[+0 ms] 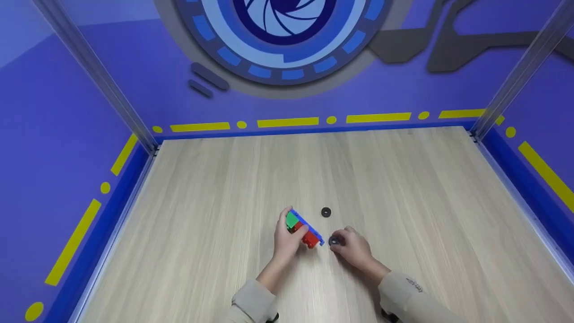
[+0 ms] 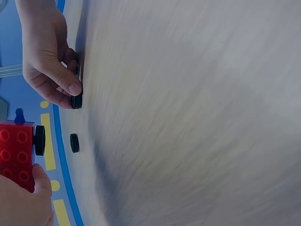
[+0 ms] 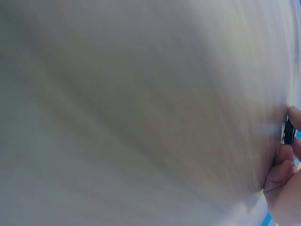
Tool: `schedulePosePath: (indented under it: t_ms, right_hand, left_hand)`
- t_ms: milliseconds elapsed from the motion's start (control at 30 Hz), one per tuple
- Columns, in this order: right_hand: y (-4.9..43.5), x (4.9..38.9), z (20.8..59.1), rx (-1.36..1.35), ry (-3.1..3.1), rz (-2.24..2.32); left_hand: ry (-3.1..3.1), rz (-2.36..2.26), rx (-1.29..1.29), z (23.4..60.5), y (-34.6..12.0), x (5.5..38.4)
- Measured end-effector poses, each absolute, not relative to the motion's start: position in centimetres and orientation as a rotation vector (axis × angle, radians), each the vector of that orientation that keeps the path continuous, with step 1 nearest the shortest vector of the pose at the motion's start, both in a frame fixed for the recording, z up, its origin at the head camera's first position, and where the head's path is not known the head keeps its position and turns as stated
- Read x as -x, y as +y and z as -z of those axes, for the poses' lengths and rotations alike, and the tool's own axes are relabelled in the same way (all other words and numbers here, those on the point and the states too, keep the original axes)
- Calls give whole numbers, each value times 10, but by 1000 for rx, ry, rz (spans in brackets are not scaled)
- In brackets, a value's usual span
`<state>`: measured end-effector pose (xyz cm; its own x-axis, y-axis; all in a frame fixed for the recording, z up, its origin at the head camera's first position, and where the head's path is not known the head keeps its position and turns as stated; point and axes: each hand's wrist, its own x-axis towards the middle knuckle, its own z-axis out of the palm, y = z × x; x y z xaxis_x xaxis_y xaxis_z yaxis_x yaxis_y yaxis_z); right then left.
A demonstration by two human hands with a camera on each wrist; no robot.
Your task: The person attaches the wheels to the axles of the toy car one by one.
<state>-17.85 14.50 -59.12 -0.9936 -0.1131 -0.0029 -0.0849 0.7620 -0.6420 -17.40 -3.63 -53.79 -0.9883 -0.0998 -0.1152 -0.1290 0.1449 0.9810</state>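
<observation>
My left hand [image 1: 286,242] grips a toy brick vehicle [image 1: 309,236] above the table, its blue base tilted toward the right and red and green bricks beside my fingers. In the left wrist view, studs show on the red brick [image 2: 14,153], and a black wheel [image 2: 40,140] sits at its side. To the right, my right hand [image 1: 356,249] pinches a small black ring-shaped wheel [image 1: 332,241] between thumb and fingers, close over the tabletop. The right wrist view catches only those fingers and the wheel's edge [image 3: 289,132].
A second loose black wheel [image 1: 326,212] lies flat on the wood-grain table [image 1: 215,193], just beyond both hands. Blue panels [image 1: 134,67] with yellow markings wall in the table's back and sides, with metal posts [image 1: 101,80] at the corners.
</observation>
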Motion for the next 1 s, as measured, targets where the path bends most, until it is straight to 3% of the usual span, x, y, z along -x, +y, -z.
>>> schedulePosePath:
  t_ms: [500, 1000]
  right_hand:
    - [148, 178, 581, 129, 2770, 1404]
    - [150, 173, 558, 263, 2796, 1444]
  left_hand:
    - [2374, -2030, 273, 548, -35, 178]
    - [2364, -2035, 240, 531, -34, 173]
